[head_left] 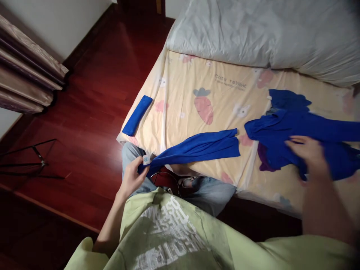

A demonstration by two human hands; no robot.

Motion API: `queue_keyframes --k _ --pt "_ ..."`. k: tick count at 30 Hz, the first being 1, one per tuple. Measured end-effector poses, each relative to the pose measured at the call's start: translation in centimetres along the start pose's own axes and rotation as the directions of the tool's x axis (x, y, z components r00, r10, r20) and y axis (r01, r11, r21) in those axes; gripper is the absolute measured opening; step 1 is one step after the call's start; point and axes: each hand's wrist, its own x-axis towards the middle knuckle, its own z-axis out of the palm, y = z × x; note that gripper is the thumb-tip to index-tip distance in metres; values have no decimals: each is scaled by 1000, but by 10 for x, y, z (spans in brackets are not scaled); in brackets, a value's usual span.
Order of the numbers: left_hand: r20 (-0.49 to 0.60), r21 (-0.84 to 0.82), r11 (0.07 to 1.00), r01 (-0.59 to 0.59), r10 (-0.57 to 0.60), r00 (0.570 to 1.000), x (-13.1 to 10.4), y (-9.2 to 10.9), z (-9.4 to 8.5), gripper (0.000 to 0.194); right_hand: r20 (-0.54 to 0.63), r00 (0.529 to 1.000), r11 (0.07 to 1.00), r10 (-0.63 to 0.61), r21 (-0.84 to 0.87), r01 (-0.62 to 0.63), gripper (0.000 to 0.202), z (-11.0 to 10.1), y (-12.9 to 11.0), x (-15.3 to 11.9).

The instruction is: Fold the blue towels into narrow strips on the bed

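Note:
My left hand [135, 175] is closed on the gathered waist end of blue trousers [194, 148], beside a small white label [146, 160]. The two legs stretch to the right across the bed, lying nearly side by side. Over a loose pile of blue clothes [292, 123] on the right, my right hand [308, 150] is slightly smeared by motion. Its fingers look parted and loosely bent, with nothing visible in them; whether they touch the cloth is unclear. A purple piece of cloth [264, 159] peeks out below the pile. A neatly folded blue bundle [137, 115] lies near the bed's left edge.
The bed [180, 82] has a cream sheet with carrot and rabbit prints. A grey quilt [253, 33] is heaped along its far side. Dark red wooden floor [104, 82] lies to the left, with a curtain [25, 75] and a black tripod leg stand [42, 161].

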Motion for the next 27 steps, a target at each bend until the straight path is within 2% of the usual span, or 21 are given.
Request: queue_keyframes --k 1,2,4,6,7,9,11,12,14,16,18,21,22,24,26,27 --pt "-3 43 999 -14 14 1000 0 -2 -3 10 137 991 991 1 130 -19 31 18 -24 -21" --pt "-5 78 997 -25 25 1000 0 -3 -6 11 228 966 955 -120 293 50 38 38 -54 -48" --pt "-11 121 992 -36 38 999 -1 -6 -13 14 253 875 820 -414 522 237 55 76 -120 -112" --pt "-8 142 988 -52 53 999 -3 -8 -20 15 258 739 722 -623 554 415 60 109 -177 -172" --pt "-1 151 986 -68 69 998 -3 -9 -23 15 252 710 705 -657 538 462 53 123 -197 -195" --pt "30 166 979 -120 117 993 -5 -12 -30 17 199 783 752 -589 491 441 32 145 -216 -218" --pt "75 173 967 -186 175 982 -7 -16 -37 19 116 888 815 -446 462 349 28 155 -213 -215" --pt "92 173 961 -216 202 975 -7 -17 -41 20 73 922 833 -380 460 307 29 156 -206 -207" --pt "100 169 950 -262 248 964 -6 -18 -51 23 -20 960 843 -280 473 256 30 146 -189 -188" --pt "51 162 944 -289 284 957 -3 -15 -64 22 -143 970 835 -195 495 240 30 123 -175 -171" --pt "-23 152 943 -295 302 953 1 -7 -79 20 -293 951 833 -97 499 238 28 91 -167 -159" --pt "-88 148 949 -277 292 952 12 7 -111 23 -458 888 856 26 469 217 27 37 -162 -151" --pt "-88 151 948 -280 295 951 17 11 -123 25 -469 883 862 32 460 213 29 19 -160 -149" --pt "-73 167 935 -312 327 942 28 16 -147 27 -402 915 859 -34 457 232 35 -15 -156 -147" --pt "-22 202 911 -360 372 928 42 17 -170 28 -217 961 837 -169 484 256 42 -45 -150 -148" --pt "-6 232 901 -366 377 926 49 16 -179 29 -95 968 823 -232 512 247 47 -57 -147 -149"
